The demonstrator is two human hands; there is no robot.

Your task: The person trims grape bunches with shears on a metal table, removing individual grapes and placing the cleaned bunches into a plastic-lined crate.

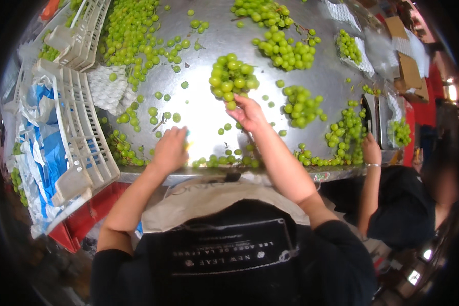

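Observation:
A bunch of green grapes [233, 76] is raised over the metal table, held from below by the fingers of my right hand [248, 113]. Closer to the front edge, my left hand [171, 149] has its fingers curled; a small teal and orange bit shows at the fingertips, too blurred to name. Loose grapes [154, 111] lie scattered beyond my left hand. More of them line the front rim between my forearms. To the right of the held bunch rests another grape bunch [303, 106] on the steel.
A large grape heap [130, 35] covers the far left of the metal table [204, 102]. White plastic crates [84, 127] stand along the left side, beside white foam netting [112, 89]. At right, a co-worker's hand [371, 149] is by a dark-edged device. Packed grapes [349, 47] sit beyond.

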